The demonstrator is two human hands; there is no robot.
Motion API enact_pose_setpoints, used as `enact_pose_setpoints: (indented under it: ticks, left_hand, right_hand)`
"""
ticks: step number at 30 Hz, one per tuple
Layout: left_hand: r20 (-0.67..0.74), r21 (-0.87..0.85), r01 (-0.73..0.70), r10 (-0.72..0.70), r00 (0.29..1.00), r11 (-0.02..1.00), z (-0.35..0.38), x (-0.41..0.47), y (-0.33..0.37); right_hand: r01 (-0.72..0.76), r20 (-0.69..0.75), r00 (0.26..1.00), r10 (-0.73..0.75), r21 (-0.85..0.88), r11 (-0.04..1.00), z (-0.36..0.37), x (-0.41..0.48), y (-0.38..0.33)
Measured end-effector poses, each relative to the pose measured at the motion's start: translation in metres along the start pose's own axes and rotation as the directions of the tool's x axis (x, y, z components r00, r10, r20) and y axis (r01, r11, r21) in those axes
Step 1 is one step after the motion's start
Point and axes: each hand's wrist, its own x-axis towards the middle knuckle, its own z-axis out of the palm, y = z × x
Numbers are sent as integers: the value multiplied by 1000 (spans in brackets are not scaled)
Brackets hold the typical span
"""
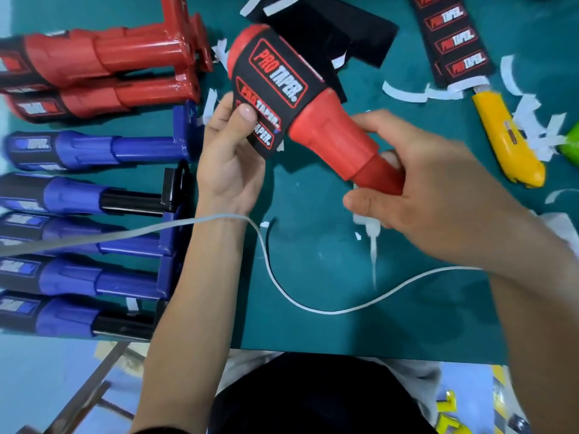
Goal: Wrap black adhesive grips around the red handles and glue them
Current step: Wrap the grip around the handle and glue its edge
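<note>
The red handle is held tilted above the bench. The right hand has its fingers curled round the handle's narrow lower end. The left hand pinches the black grip, which is wrapped round the handle's thick end, with the thumb on its loose flap.

Glue bottle partly behind right hand

Open room: bare green mat at 6 o'clock, crossed only by a white cable and a glue bottle lying flat.
Obstacles: blue handles in a row, 8 to 9 o'clock; red handles, 10 o'clock; black sheets, 12; printed grip strips, 1; yellow utility knife amid paper scraps, 2 to 3.
</note>
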Motion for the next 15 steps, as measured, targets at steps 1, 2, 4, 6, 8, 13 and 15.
enact_pose_setpoints:
  ticks: [1,2,4,6,8,13,15]
  left_hand:
    - [11,4,5,-5,1000,1000,2,-1,0]
    - [32,1,2,-2,999,1000,3,-1,-1]
    - [52,63,-15,12,999,998,4,-2,-3]
    - [11,159,7,-9,1000,987,6,-2,-7]
    - [-34,234,7,1,999,972,9,-2,-10]
    - [-117,364,18,26,993,931,12,2,-14]
    - [-124,381,13,37,992,924,12,4,-15]
  right_hand:
    - [-20,-17,1000,21,47,999,1,2,5]
    - [-34,-18,999,36,113,993,-1,4,11]
    - [-34,5,999,33,195,980,-7,8,23]
    - [-36,74,997,18,261,965,-15,12,32]
    - [-78,156,988,19,380,922,-17,18,40]
    - [-234,319,947,49,577,783,-1,35,62]
    - [-278,376,926,33,622,732,4,38,69]
